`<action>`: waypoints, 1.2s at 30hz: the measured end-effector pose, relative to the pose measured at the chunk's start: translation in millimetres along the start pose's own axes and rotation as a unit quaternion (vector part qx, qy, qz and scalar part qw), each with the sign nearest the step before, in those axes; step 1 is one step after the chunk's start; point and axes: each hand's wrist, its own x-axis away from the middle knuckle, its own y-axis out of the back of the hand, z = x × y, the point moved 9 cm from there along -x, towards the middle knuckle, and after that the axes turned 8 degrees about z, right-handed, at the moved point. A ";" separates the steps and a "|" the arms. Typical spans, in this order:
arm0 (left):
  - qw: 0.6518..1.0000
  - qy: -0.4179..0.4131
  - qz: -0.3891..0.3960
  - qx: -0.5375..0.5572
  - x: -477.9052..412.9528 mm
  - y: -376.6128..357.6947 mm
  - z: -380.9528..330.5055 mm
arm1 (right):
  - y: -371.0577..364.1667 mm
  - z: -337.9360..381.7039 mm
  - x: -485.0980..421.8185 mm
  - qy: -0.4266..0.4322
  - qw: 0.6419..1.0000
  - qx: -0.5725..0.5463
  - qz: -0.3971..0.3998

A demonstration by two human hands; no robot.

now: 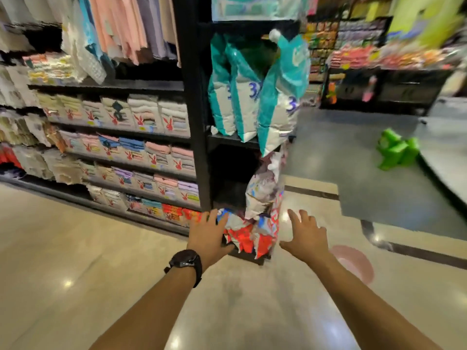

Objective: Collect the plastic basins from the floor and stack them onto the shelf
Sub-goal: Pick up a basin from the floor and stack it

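A pink plastic basin (353, 263) lies on the pale floor at the lower right, partly hidden behind my right forearm. My right hand (307, 234) is stretched forward with spread fingers, empty, a little left of and above the basin. My left hand (208, 232), with a black watch on the wrist, reaches forward with straight fingers and holds nothing; it overlaps the base of the black shelf end (194, 117). The picture is blurred by motion.
The black shelf end holds teal-and-white bags (252, 92) and bright packets (255, 233) at floor level. Shelves of folded clothes (131, 137) run along the left. A green plastic object (398, 151) sits on a grey floor area at the right, with more shelves behind.
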 end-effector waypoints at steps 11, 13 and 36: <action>0.975 -0.220 -0.007 -0.028 -119.8 7.0 -231.0 | 10.3 -247.0 37.4 -0.242 0.970 0.004 0.018; 0.967 -0.253 -0.007 -0.024 -145.3 7.3 -259.6 | 10.7 -272.3 34.2 -0.276 0.961 0.009 0.017; 0.947 -0.319 0.036 -0.032 -422.6 -9.7 -428.3 | 7.2 -474.8 -119.7 -0.409 0.908 -0.071 0.062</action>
